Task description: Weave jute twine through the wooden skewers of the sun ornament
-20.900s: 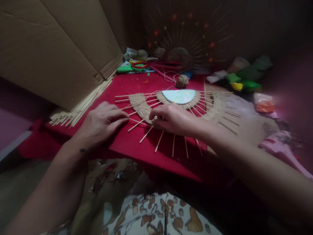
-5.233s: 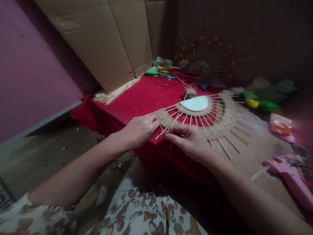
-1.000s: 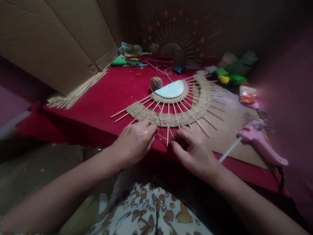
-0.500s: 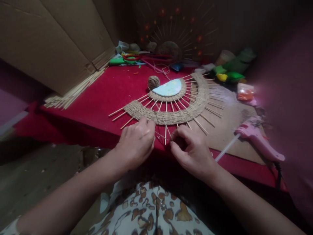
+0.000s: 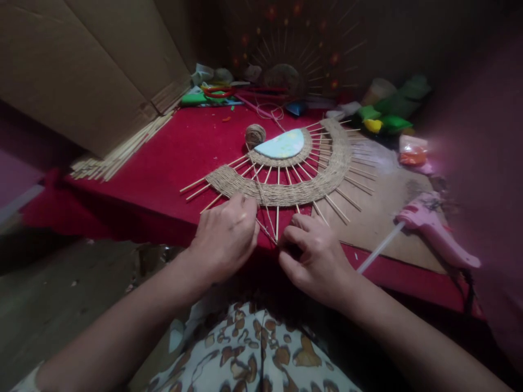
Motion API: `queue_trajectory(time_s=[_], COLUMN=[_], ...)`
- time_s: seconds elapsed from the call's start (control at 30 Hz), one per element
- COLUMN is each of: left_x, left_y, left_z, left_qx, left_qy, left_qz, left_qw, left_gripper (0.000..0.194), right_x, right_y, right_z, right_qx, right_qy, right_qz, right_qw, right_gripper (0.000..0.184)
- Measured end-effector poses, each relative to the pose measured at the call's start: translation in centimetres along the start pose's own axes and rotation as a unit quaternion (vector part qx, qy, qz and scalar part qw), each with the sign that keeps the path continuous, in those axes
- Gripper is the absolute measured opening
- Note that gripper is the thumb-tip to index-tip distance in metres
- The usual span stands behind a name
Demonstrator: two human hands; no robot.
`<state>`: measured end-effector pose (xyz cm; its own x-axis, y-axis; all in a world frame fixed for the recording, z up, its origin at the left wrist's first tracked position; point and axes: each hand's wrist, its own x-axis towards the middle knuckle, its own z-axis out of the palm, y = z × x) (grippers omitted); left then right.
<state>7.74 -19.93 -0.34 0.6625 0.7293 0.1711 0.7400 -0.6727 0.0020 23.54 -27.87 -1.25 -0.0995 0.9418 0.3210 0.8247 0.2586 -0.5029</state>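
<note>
A half-round woven piece lies in front of me: thin wooden sticks [image 5: 278, 220] fan out from a pale blue half disc [image 5: 281, 144], crossed by a wide band of woven twine [image 5: 281, 194]. My left hand [image 5: 226, 237] is closed at the band's near edge, with twine running out of it; whether it also grips a stick is hidden. Curled beside a stick's outer end, my right hand [image 5: 312, 256] pinches the strand of twine [image 5: 267, 213]. From there the strand leads back over the band towards the twine ball [image 5: 255, 134].
Bare sticks [image 5: 122, 149] lie at the left beside cardboard [image 5: 93, 71]. A pink glue gun [image 5: 437, 226] rests at the right on a cardboard sheet [image 5: 379, 234]. Red-handled scissors [image 5: 218, 92] and coloured packets [image 5: 384, 122] are at the back of the red cloth [image 5: 183, 147].
My right hand has shifted slightly down and curled further, bringing the strand of twine to the stick's outer end. My left hand has stayed nearly in place.
</note>
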Motion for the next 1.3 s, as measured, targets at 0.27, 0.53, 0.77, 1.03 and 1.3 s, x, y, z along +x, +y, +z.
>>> queue_trajectory(time_s=[0.27, 0.53, 0.77, 1.03, 1.3], left_x=[0.0, -0.3, -0.6, -1.1, -7.0], left_y=[-0.3, -0.4, -0.8, -1.9, -12.8], left_z=[-0.5, -0.3, 0.8, -0.2, -1.3], left_qx=[0.007, 0.001, -0.118, -0.066, -0.11], left_qy=[-0.003, 0.01, 0.03, 0.024, 0.02], left_qz=[0.01, 0.016, 0.146, 0.181, 0.029], left_qw=[1.0, 1.0, 0.982, 0.981, 0.993], left_gripper=[0.021, 0.019, 0.024, 0.021, 0.021], right_x=[0.4, 3.8, 5.0, 4.8, 5.1], right_y=[0.0, 2.2, 3.1, 2.7, 2.5], right_z=[-0.8, -2.3, -2.5, -2.5, -1.6], right_qx=[-0.004, -0.057, -0.011, -0.01, 0.051], right_qy=[0.036, -0.005, -0.052, -0.055, -0.043], right_qz=[0.03, 0.087, 0.121, 0.13, 0.135], right_qw=[0.999, 0.995, 0.991, 0.99, 0.989], right_gripper=[0.011, 0.009, 0.013, 0.015, 0.014])
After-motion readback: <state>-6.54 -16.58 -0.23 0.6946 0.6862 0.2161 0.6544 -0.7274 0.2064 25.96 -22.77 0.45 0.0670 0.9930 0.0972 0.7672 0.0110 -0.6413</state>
